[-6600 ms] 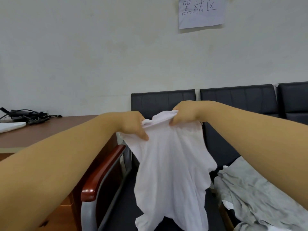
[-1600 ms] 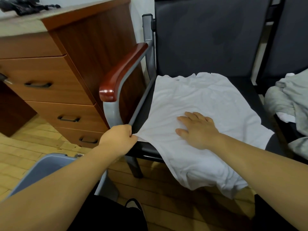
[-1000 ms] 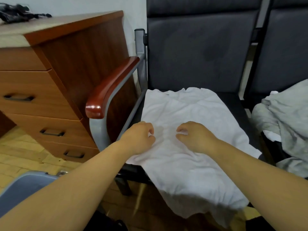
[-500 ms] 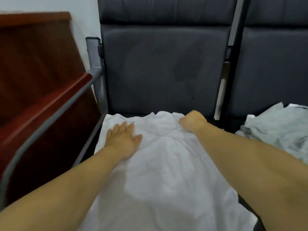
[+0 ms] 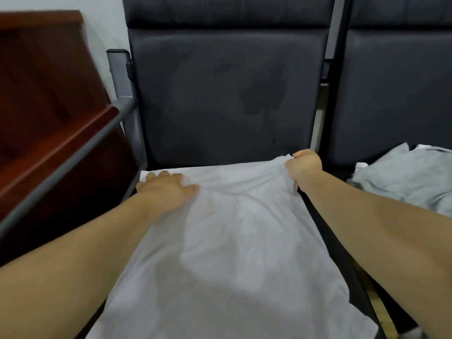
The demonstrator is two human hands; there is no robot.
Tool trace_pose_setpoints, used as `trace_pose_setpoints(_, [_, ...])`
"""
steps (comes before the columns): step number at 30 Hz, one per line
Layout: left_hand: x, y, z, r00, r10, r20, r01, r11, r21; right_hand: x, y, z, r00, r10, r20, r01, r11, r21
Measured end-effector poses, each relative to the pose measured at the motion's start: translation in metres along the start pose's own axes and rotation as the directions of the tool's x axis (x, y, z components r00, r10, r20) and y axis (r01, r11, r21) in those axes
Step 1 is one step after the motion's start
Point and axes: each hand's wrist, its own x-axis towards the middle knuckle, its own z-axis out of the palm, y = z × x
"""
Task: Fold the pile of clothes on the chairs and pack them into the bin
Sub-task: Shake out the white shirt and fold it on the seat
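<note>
white t-shirt point(image 5: 234, 241): spread on the dark chair seat point(image 5: 342, 260), near hem overhanging. left hand point(image 5: 166, 189) flat, pressing a far corner; right hand point(image 5: 304, 165) pinching the other. risk: uneven pull bunches the cloth, or it slides off the front edge.

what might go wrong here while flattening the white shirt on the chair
1. The right hand pinches the far corner of the white shirt while the left hand only presses flat; a hard pull may drag the cloth from under it.
2. Cloth is bunched between the hands; folding now would likely set creases.
</note>
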Motion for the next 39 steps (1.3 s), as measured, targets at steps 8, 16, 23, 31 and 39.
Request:
trace_pose_setpoints(8, [0.052,-0.021,-0.018,0.993,-0.03,-0.112,0.03,1.0,-0.004,0.007,0.006,0.016,0.893,-0.45,-0.033,0.352,0.739,-0.574])
trace_pose_setpoints(16, [0.066,-0.025,-0.023,0.967,0.08,-0.243,-0.094,0.994,-0.049,-0.009,-0.025,0.046,0.847,-0.323,0.423,0.53,0.59,-0.609])
trace_pose_setpoints(23, [0.079,-0.025,-0.02,0.917,-0.027,-0.397,-0.117,0.935,-0.335,-0.006,-0.028,0.045,0.926,-0.314,0.212,0.378,0.77,-0.514])
trace_pose_setpoints(31, [0.089,-0.031,0.0,0.925,-0.048,-0.377,-0.1,0.926,-0.363,0.004,-0.01,0.059,0.944,-0.318,0.087,0.321,0.831,-0.455])
trace_pose_setpoints(39, [0.017,-0.018,0.008,0.973,0.133,-0.187,-0.17,0.965,-0.198,-0.057,-0.007,0.03,0.877,-0.288,0.385,0.457,0.748,-0.481])
